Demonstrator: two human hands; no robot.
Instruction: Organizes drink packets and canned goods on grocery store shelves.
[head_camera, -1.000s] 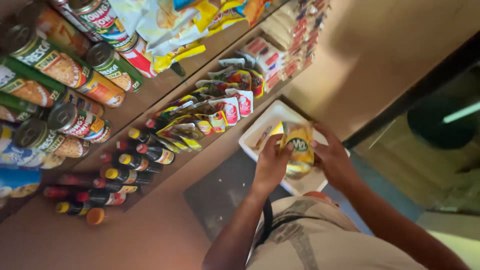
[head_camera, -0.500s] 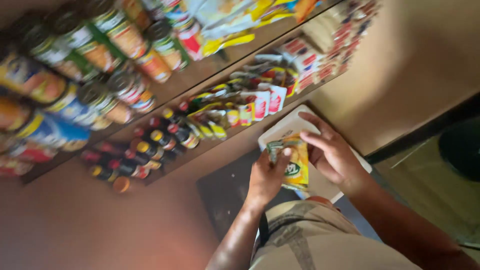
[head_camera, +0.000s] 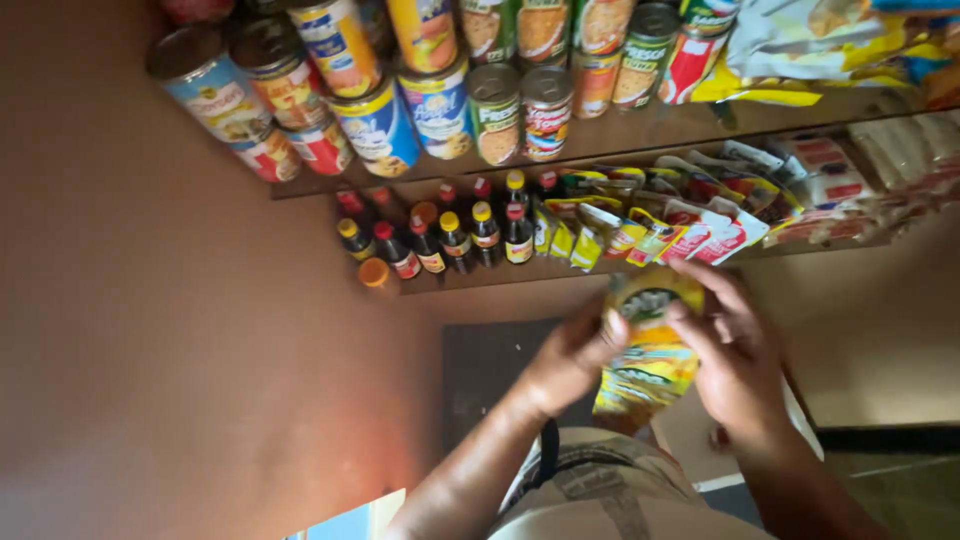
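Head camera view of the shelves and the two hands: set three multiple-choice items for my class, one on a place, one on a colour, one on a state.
1. Where do the small dark bottles stand?
A. on the shelf below the tin cans
B. on the floor
C. above the cans

2. What is the main colour of the sachet between the hands?
A. blue
B. yellow
C. white

3. How is the sachet held?
A. it lies loose on a shelf
B. by the left hand alone
C. by both hands together

Answers:
1 A, the bottles line the lower shelf, under the row of cans.
2 B, its face is mostly yellow with a dark patch.
3 C, the left hand grips one edge and the right hand the other.
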